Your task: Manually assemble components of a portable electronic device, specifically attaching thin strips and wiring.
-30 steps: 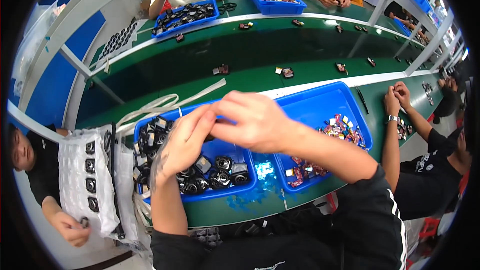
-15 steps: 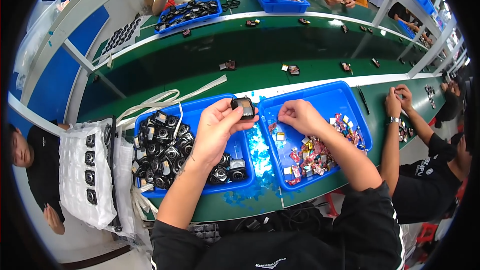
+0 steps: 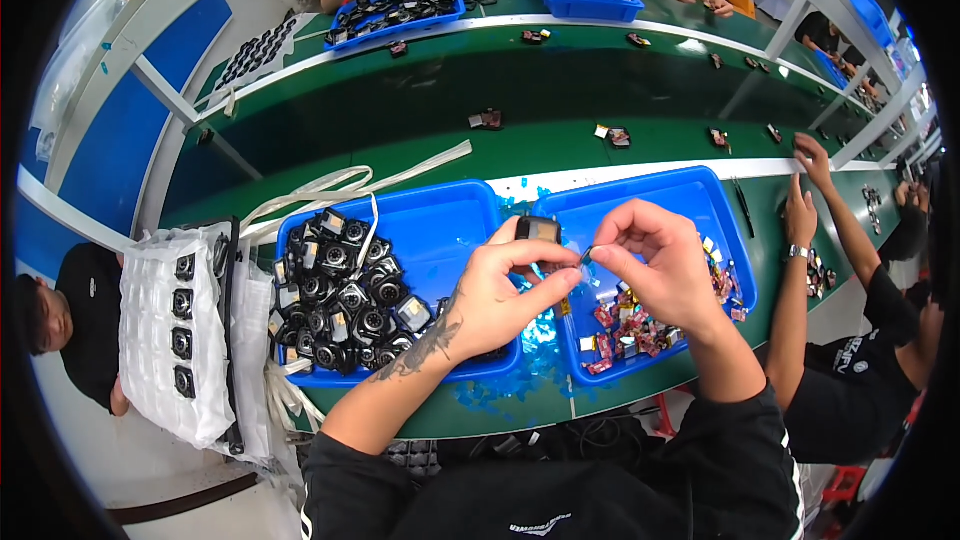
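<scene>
Can't really make out the tiny piece (image 3: 585,256) pinched by the right hand (image 3: 655,265), way too small. Left hand (image 3: 495,290) covers most of the small black part (image 3: 538,230), and the red bits (image 3: 625,325) are blurry.

Beyond the long green conveyor belt (image 3: 400,110), two far blue plastic trays (image 3: 392,10) are seen, seemingly filled with small parts.
</scene>
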A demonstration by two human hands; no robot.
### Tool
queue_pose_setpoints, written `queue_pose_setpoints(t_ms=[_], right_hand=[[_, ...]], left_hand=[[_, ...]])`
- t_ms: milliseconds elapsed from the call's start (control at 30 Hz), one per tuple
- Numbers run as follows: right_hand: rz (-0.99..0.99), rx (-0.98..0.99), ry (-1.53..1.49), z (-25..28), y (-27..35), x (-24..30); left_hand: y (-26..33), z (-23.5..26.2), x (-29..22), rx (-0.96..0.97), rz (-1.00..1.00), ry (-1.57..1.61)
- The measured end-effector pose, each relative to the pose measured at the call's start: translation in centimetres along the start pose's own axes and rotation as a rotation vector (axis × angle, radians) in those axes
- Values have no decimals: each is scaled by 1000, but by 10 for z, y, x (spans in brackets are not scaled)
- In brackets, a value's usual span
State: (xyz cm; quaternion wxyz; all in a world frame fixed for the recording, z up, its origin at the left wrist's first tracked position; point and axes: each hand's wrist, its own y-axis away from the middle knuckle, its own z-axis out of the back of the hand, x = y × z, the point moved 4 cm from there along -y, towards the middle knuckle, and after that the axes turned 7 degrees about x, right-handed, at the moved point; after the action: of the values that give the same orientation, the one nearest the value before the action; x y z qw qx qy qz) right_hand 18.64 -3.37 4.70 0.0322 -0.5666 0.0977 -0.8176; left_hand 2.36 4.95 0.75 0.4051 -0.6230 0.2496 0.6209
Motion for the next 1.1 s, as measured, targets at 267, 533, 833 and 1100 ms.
queue_pose_setpoints(t_ms=[267,533,833,1100], right_hand=[[247,-125,488,-25,-2,16],[187,-103,405,-50,17,-1],[32,-51,-248,-32,-4,-5],[199,-82,-643,-32,-1,-17]], left_hand=[[7,4,-9,-112,54,-87],[4,24,2,-294,89,46],[6,13,-8,-70,185,437],[5,5,-10,-19,140,355]])
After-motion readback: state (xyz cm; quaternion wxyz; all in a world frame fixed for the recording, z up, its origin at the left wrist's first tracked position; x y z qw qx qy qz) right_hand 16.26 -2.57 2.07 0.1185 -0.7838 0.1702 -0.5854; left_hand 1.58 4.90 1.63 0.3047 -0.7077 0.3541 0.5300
